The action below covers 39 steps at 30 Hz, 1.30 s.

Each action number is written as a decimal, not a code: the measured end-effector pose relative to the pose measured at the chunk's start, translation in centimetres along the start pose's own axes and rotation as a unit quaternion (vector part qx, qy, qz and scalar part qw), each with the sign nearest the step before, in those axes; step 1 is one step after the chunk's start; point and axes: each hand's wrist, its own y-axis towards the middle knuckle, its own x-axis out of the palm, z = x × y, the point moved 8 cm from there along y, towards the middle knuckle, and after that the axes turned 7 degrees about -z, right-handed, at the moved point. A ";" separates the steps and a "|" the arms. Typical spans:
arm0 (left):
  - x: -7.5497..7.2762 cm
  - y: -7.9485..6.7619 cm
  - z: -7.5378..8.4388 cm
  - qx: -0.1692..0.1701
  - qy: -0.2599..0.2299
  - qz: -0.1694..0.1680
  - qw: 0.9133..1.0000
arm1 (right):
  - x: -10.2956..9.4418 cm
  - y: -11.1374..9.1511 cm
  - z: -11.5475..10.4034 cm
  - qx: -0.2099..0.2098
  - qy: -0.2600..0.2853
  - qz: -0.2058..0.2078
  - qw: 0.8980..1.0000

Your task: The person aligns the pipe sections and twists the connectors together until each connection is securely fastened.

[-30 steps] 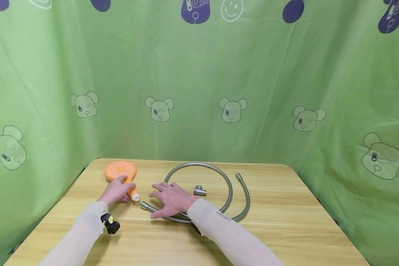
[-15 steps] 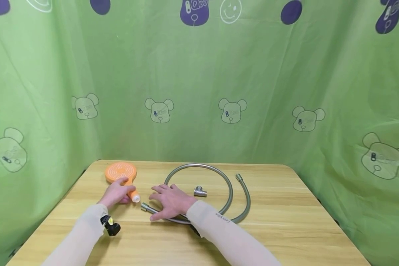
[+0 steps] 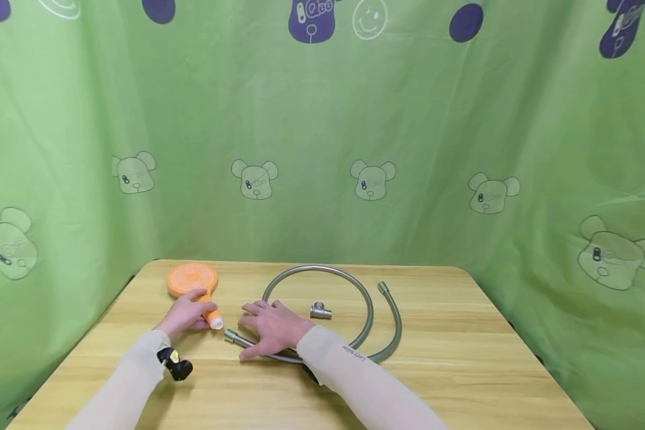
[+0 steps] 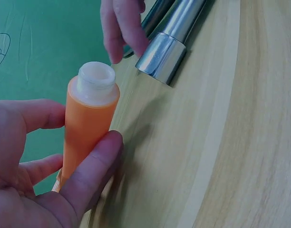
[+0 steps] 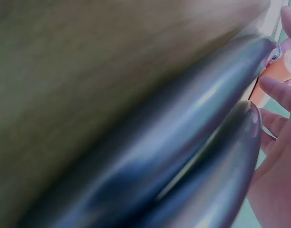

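Observation:
An orange handheld shower head (image 3: 192,278) lies on the table at the left, spray face up. My left hand (image 3: 184,314) holds its handle (image 4: 88,124) between thumb and fingers, and the white neck (image 4: 97,80) sticks out past the grip. My right hand (image 3: 274,328) is spread palm down over a coiled metal shower hose (image 3: 369,316), its fingers fanned out. In the right wrist view two runs of the hose (image 5: 183,128) pass beside that hand. The metal end fitting (image 3: 229,335) points toward the neck, a short gap apart.
A small chrome T-shaped fitting (image 3: 320,310) lies inside the hose loop. The other hose end (image 3: 383,288) rests at the right. Green printed curtains (image 3: 322,221) surround the wooden table (image 3: 462,382) at the back and both sides.

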 end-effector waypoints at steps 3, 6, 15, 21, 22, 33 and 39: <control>0.0 0.0 -0.2 -0.005 -0.008 -0.005 1.000 | 0.2 0.1 -0.1 0.000 -0.003 0.001 1.000; 0.2 0.1 -0.2 -0.006 -0.012 -0.009 1.000 | 0.5 0.0 0.2 0.005 0.013 -0.004 1.000; 0.4 0.2 0.1 -0.009 0.002 -0.008 1.000 | 0.8 -0.1 0.9 0.017 0.119 -0.010 0.993; 0.2 0.1 0.4 -0.006 -0.002 -0.007 1.000 | 0.6 0.2 0.8 0.014 0.150 -0.002 0.989; 0.2 0.1 0.4 -0.005 -0.004 -0.007 1.000 | 0.6 0.3 0.8 0.015 0.155 -0.001 0.988; 0.3 0.0 0.2 0.003 -0.022 -0.007 1.000 | -0.1 0.6 -0.3 -0.012 0.124 0.033 0.992; 0.2 -0.2 0.0 0.006 -0.045 -0.004 0.999 | -0.6 0.8 -1.1 -0.041 0.085 0.062 0.994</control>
